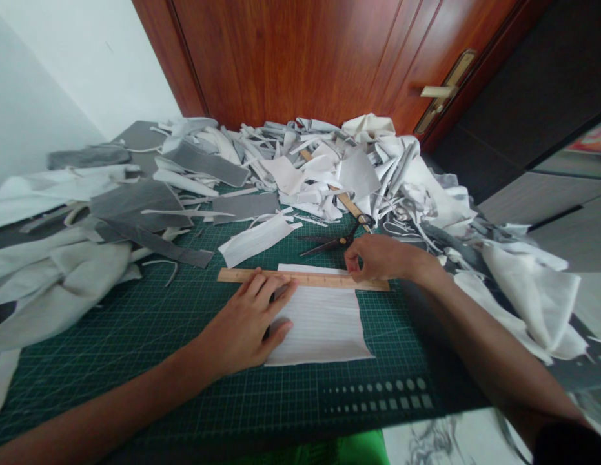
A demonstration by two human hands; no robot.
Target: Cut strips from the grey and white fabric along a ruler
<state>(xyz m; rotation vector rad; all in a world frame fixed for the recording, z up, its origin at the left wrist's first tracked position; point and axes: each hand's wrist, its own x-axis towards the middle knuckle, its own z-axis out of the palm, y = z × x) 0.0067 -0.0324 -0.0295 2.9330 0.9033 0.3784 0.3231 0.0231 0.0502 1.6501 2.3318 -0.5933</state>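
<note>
A white, finely ribbed piece of fabric point(322, 326) lies flat on the green cutting mat point(159, 349). Across its upper part rests a wooden ruler point(324, 280), with a narrow strip of the fabric showing beyond it. My left hand point(246, 320) is open, its fingers spread over the ruler and its thumb on the fabric's left side. At the ruler's right part, my right hand point(377, 255) is closed in a pinch; whatever is between the fingertips is hidden. Just beyond that hand lie black scissors point(343, 241), blades apart and pointing left.
A heap of white and grey fabric scraps point(281, 161) spreads along the back and both sides. Another wooden ruler point(347, 205) is partly buried in it. One white scrap point(259, 240) lies on the mat behind the ruler. Behind stands a brown door point(290, 58).
</note>
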